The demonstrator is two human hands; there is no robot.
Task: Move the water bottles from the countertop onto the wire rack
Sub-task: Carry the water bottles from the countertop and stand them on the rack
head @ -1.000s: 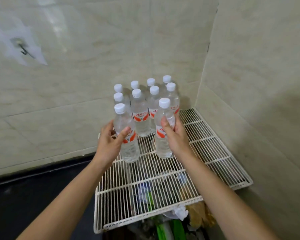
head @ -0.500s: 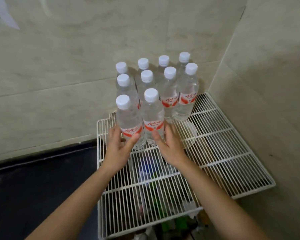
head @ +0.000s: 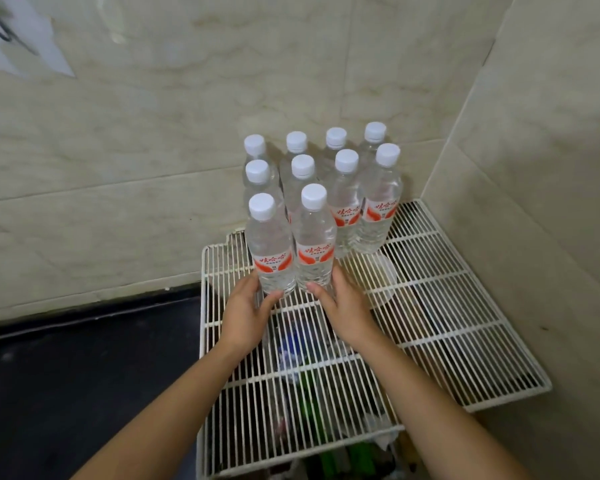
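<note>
Cupping the 2 front bottles [head: 293, 251] loosely at their bases, left hand [head: 248, 308] and right hand [head: 343, 306] rest on the wire rack [head: 447, 306].

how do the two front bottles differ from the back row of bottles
The front bottles stand nearest the hands, with the left hand and right hand at their bases; the back row stands untouched by the wall. Front labels show fully; back-row labels are hidden. All are upright, clear, white-capped.
</note>
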